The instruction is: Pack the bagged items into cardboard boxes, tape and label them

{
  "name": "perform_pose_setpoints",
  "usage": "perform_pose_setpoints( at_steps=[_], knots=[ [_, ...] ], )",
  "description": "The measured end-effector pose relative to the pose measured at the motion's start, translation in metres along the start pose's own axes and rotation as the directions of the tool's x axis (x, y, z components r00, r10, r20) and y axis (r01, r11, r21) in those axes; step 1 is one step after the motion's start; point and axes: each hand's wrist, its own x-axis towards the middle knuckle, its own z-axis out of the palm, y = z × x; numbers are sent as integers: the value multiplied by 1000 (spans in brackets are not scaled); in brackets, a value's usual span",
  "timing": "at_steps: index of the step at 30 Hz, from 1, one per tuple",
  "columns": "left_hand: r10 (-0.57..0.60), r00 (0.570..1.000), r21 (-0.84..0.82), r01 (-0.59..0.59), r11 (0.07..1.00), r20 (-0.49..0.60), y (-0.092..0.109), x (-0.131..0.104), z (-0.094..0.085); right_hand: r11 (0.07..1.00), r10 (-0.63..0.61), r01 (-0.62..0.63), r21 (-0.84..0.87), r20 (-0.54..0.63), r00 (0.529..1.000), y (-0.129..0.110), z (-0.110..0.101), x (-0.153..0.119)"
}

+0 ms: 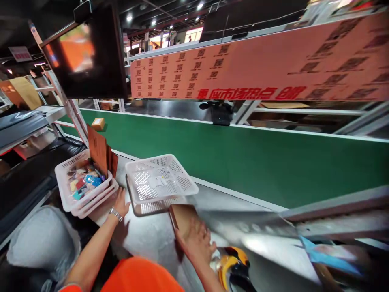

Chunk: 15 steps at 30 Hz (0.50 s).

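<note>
My left hand [122,204], with a metal watch on its wrist, has its fingers apart beside the stacked white baskets [65,190]. Bagged colourful items [86,180] and upright brown cardboard pieces [97,150] are in the top basket. My right hand [196,239] rests with fingers spread on a brown cardboard box [181,215] on the metal table [148,239]. Between and beyond my hands sits a white perforated basket [161,180] with a small label inside. A yellow and black tool [235,263] lies just right of my right wrist.
A green conveyor belt [243,158] runs behind the table, with a small box [97,123] on it. A monitor [86,52] hangs upper left. A metal rail [334,219] and a blue package [331,255] are at right. A grey-white bag [44,239] stands lower left.
</note>
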Motion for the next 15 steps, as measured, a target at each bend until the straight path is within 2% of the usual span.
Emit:
perform_pose_setpoints(
  at_steps=[2, 4, 6, 8, 9, 10, 11, 12, 14, 15],
  knots=[
    [98, 994, -46, -96, 994, 39, 13, -10, -2, 1000, -11, 11, -9, 11, 1000, 0, -4, -1],
    [206, 979, -100, -205, 974, -4, 8, -28, -11, 1000, -27, 27, -8, -1, 1000, 2, -5, -2],
    [246, 958, -106, -263, 959, -144, -15, -46, -29, 998, -56, 56, 10, -28, 998, 6, -3, -3],
    [177, 941, -34, -195, 980, -288, -46, -59, -57, 996, -78, 80, 38, -64, 995, 11, 1, -3],
    [121, 941, 18, -121, 992, -316, -63, -62, -73, 994, -87, 92, 54, -84, 993, 14, 4, -4],
    [68, 956, 73, -49, 996, -284, -78, -64, -89, 992, -95, 102, 70, -103, 990, 16, 6, -3],
    [26, 981, 124, -2, 992, -194, -92, -65, -104, 990, -97, 108, 87, -123, 988, 19, 8, -3],
    [-7, 998, 173, 17, 985, -61, -102, -64, -116, 988, -99, 114, 103, -142, 985, 20, 10, -3],
    [-54, 978, 240, 4, 971, 201, -112, -62, -131, 983, -97, 121, 137, -170, 981, 22, 11, -2],
    [-72, 959, 263, -3, 965, 273, -111, -60, -133, 981, -94, 123, 152, -180, 979, 23, 11, -1]
  ],
)
